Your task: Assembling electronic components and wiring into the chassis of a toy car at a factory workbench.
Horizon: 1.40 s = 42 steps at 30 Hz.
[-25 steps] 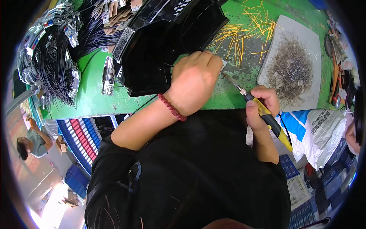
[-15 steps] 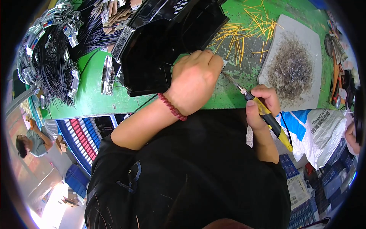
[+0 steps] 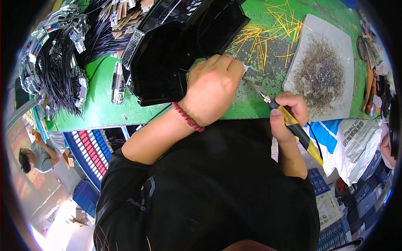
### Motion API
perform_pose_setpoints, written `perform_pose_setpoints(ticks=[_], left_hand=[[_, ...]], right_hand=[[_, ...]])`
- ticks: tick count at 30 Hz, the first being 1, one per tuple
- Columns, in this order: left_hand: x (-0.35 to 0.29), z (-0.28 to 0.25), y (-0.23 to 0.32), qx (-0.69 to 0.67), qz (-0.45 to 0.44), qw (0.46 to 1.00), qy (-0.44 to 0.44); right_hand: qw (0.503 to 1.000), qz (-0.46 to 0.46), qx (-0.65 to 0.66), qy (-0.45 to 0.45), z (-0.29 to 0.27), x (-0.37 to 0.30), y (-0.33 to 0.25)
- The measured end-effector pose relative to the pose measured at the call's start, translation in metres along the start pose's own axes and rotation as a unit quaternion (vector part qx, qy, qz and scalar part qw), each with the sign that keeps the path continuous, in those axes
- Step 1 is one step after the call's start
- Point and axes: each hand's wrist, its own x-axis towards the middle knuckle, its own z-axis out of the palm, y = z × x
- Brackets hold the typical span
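In my right hand (image 3: 289, 112) is a yellow and black soldering iron (image 3: 302, 137), gripped between thumb and fingers. Its metal tip points up and left toward my left hand (image 3: 212, 83), with a small gap between them. My left hand is closed, back upward, over the green bench, and a red bead bracelet circles its wrist. A small pale piece (image 3: 245, 69) peeks out beyond its knuckles; the fingertips and the rest of what they hold are hidden. Against the hand's left side stands a glossy black plastic housing (image 3: 157, 67), open toward me.
Thin yellow strips (image 3: 263, 48) lie scattered at the far middle. A grey board (image 3: 345, 54) heaped with dark debris lies at right, with hand tools (image 3: 372, 83) beyond it. Bundled black wires (image 3: 58, 71) with metal connectors crowd the left. A white sack (image 3: 356, 142) hangs below the bench's right edge.
The black housing and my left hand have shifted very slightly left. The soldering iron stays in my right hand, almost where it was.
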Motion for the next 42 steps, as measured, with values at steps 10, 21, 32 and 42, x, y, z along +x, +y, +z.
perform_pose_setpoints(ticks=[10, 21, 32, 42], left_hand=[[0.0001, 0.0008, 0.0003, 0.003, 0.009, 1.000, 0.010], [-0.0002, 0.0042, -0.0026, 0.026, 0.029, 0.999, 0.019], [-0.0009, 0.0069, -0.0016, 0.044, 0.040, 0.998, 0.032], [-0.0004, 0.0049, -0.0012, 0.016, 0.026, 0.999, 0.020]], right_hand=[[0.996, -0.017, 0.069, 0.060, 0.0043, -0.0017, 0.0015], [0.999, -0.009, 0.036, 0.040, 0.0014, -0.0036, 0.0002], [1.000, -0.008, 0.007, 0.017, 0.0003, -0.0008, 0.0009], [1.000, -0.014, -0.002, 0.023, -0.0001, -0.0023, 0.0036]])
